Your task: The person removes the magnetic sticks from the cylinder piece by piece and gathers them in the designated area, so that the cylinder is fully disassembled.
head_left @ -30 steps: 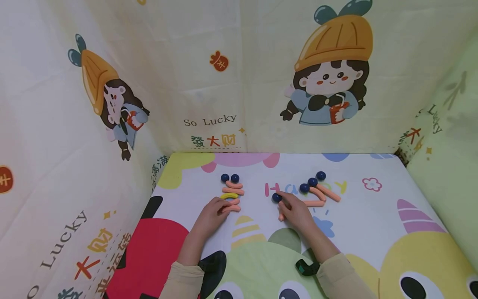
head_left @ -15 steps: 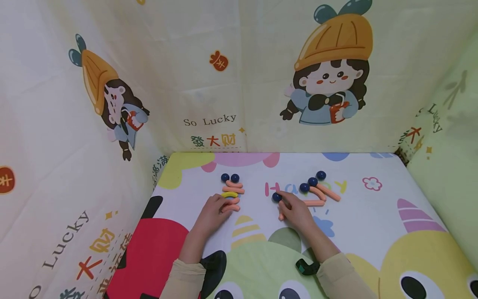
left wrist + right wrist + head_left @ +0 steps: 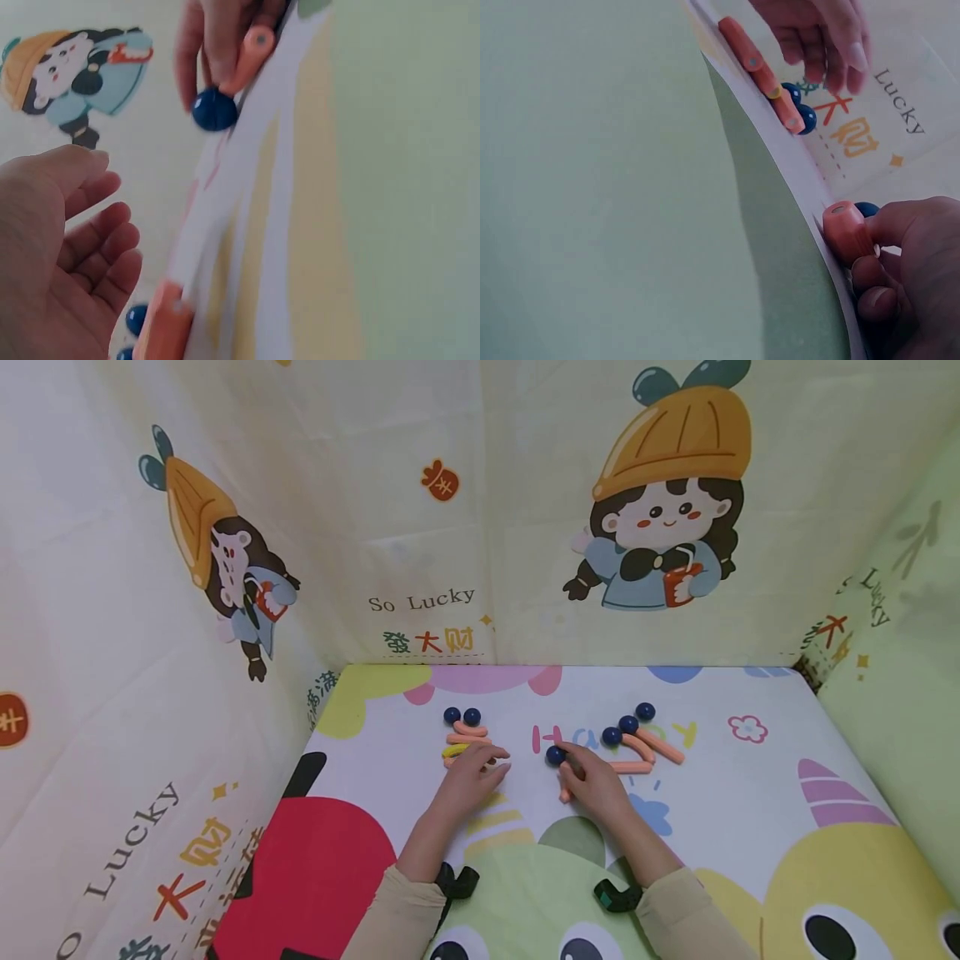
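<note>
My left hand [image 3: 471,781] is raised over the near end of a left group, its fingers loosely bent and nothing in them. That group has two dark blue balls [image 3: 472,717], pink rods [image 3: 470,732] and a curved yellow rod [image 3: 454,750]; the hand hides part of it. My right hand [image 3: 597,783] pinches a dark blue ball [image 3: 214,109] between thumb and finger. Touching or very close to that ball is a short pink rod [image 3: 846,227] with a grey disc at its end, beside the curled fingers.
Right of centre lie more dark blue balls [image 3: 627,725], a straight pink rod [image 3: 660,747], a curved pink rod [image 3: 641,749] and another pink rod [image 3: 630,767] beside my right hand. Patterned cloth walls [image 3: 525,543] stand around the printed tabletop [image 3: 720,777].
My left hand has let go of the near pink rods in the left group and moved right, lifting off them. The right hand stays in place at the ball.
</note>
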`<state>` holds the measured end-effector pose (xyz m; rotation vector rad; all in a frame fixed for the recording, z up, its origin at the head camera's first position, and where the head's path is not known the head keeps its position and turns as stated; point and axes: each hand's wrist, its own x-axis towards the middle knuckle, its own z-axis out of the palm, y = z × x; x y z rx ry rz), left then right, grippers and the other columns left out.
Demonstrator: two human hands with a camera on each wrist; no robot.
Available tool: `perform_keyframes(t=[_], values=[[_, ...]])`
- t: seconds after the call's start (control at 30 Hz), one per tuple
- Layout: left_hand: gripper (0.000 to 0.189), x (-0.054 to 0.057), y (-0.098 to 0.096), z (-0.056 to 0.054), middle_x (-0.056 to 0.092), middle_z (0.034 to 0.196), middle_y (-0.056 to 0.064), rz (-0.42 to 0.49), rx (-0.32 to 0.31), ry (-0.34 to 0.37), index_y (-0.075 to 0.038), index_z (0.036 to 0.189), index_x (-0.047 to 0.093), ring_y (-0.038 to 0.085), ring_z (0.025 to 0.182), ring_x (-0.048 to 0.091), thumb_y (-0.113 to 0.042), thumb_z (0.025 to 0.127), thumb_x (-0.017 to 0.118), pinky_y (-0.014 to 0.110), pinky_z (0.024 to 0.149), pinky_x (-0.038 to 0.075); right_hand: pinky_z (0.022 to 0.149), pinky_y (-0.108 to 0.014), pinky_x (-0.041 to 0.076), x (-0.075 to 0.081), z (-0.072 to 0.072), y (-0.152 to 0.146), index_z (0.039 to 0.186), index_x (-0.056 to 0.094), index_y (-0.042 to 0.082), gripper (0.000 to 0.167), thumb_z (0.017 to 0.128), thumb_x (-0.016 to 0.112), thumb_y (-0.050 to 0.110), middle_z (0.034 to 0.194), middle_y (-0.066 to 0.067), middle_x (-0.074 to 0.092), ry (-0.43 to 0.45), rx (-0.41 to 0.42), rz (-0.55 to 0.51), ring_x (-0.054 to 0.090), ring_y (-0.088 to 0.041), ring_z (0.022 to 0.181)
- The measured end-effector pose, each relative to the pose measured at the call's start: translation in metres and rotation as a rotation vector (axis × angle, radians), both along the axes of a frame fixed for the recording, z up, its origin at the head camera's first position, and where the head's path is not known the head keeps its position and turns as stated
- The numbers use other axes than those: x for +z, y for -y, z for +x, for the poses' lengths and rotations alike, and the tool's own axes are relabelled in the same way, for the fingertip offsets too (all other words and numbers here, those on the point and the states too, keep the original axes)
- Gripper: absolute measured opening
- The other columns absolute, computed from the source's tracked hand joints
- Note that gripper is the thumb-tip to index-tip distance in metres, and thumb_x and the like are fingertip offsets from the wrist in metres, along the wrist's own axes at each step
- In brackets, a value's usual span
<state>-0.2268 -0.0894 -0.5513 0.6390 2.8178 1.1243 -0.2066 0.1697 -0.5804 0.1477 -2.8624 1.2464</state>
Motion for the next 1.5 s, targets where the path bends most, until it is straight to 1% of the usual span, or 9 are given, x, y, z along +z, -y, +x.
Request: perform_keyframes(t=[0.17, 0.3, 0.47, 0.67, 0.9, 1.0, 1.23, 1.33, 1.5], values=[[0.035, -0.001, -0.023, 0.000, 0.063, 0.123, -0.001, 0.041, -0.044, 0.044, -0.019, 0.128, 0.064, 0.014, 0.106, 0.061, -0.038, 0.100, 0.057, 0.033, 0.091, 0.054, 0.078, -0.038, 0.042, 0.001, 0.000, 0.001, 0.145, 0.049, 0.033, 0.047, 0.099, 0.058, 0.037, 0.081, -0.002, 0.053, 0.031, -0.012, -0.001, 0.055, -0.022, 0.087], [0.038, -0.007, -0.039, -0.001, 0.062, 0.127, -0.003, 0.059, -0.015, 0.085, -0.021, 0.132, 0.062, 0.012, 0.107, 0.062, -0.040, 0.099, 0.058, 0.032, 0.091, 0.053, 0.079, -0.039, 0.044, 0.001, -0.001, 0.002, 0.145, 0.050, 0.031, 0.048, 0.098, 0.060, 0.037, 0.083, -0.002, 0.057, 0.026, -0.014, 0.015, 0.057, -0.022, 0.093], [0.045, -0.017, -0.055, -0.007, 0.061, 0.127, -0.004, 0.066, 0.011, 0.114, -0.022, 0.140, 0.056, 0.008, 0.104, 0.060, -0.040, 0.099, 0.059, 0.028, 0.088, 0.053, 0.076, -0.038, 0.041, 0.002, 0.000, 0.002, 0.144, 0.051, 0.032, 0.047, 0.098, 0.060, 0.037, 0.074, -0.002, 0.051, 0.028, -0.012, 0.021, 0.054, -0.021, 0.079], [0.048, -0.021, -0.065, -0.016, 0.061, 0.123, -0.003, 0.029, -0.002, 0.062, -0.023, 0.142, 0.054, 0.008, 0.097, 0.057, -0.041, 0.098, 0.059, 0.027, 0.085, 0.050, 0.076, -0.038, 0.040, 0.001, 0.000, 0.002, 0.143, 0.051, 0.035, 0.045, 0.099, 0.058, 0.040, 0.068, -0.001, 0.048, 0.046, -0.001, 0.045, 0.052, -0.017, 0.073], [0.046, -0.026, -0.073, -0.023, 0.061, 0.133, -0.001, -0.053, -0.054, 0.000, -0.024, 0.139, 0.057, 0.014, 0.121, 0.058, -0.045, 0.098, 0.057, 0.033, 0.101, 0.048, 0.077, -0.038, 0.042, 0.001, -0.001, 0.001, 0.145, 0.049, 0.035, 0.047, 0.099, 0.058, 0.041, 0.068, 0.000, 0.049, 0.054, -0.004, 0.053, 0.052, -0.016, 0.071], [0.044, -0.029, -0.074, -0.024, 0.062, 0.132, -0.002, -0.066, -0.055, -0.026, -0.024, 0.137, 0.059, 0.013, 0.116, 0.059, -0.045, 0.099, 0.057, 0.032, 0.098, 0.049, 0.075, -0.037, 0.042, 0.001, 0.000, 0.001, 0.145, 0.049, 0.033, 0.048, 0.099, 0.058, 0.041, 0.069, 0.000, 0.051, 0.042, -0.005, 0.053, 0.050, -0.015, 0.067], [0.043, -0.033, -0.071, -0.023, 0.061, 0.110, -0.004, -0.050, -0.019, -0.051, -0.022, 0.135, 0.061, 0.009, 0.091, 0.053, -0.042, 0.097, 0.060, 0.023, 0.080, 0.045, 0.068, -0.035, 0.043, 0.000, 0.002, 0.004, 0.143, 0.053, 0.021, 0.048, 0.099, 0.059, 0.037, 0.097, -0.004, 0.061, -0.048, 0.006, 0.049, 0.051, -0.017, 0.068], [0.043, -0.035, -0.071, -0.023, 0.059, 0.104, -0.005, -0.045, -0.012, -0.065, -0.021, 0.134, 0.061, 0.008, 0.089, 0.051, -0.043, 0.097, 0.061, 0.021, 0.078, 0.043, 0.074, -0.041, 0.050, 0.000, 0.002, 0.005, 0.141, 0.055, 0.018, 0.046, 0.099, 0.060, 0.036, 0.115, -0.007, 0.064, -0.084, -0.003, 0.082, 0.061, -0.022, 0.085], [0.043, -0.037, -0.070, -0.025, 0.057, 0.097, -0.006, -0.047, -0.010, -0.087, -0.021, 0.133, 0.062, 0.007, 0.086, 0.051, -0.044, 0.096, 0.061, 0.021, 0.076, 0.043, 0.083, -0.045, 0.052, 0.005, 0.004, 0.008, 0.135, 0.060, 0.014, 0.045, 0.096, 0.062, 0.036, 0.117, -0.009, 0.063, -0.097, -0.024, 0.147, 0.062, -0.025, 0.096]])
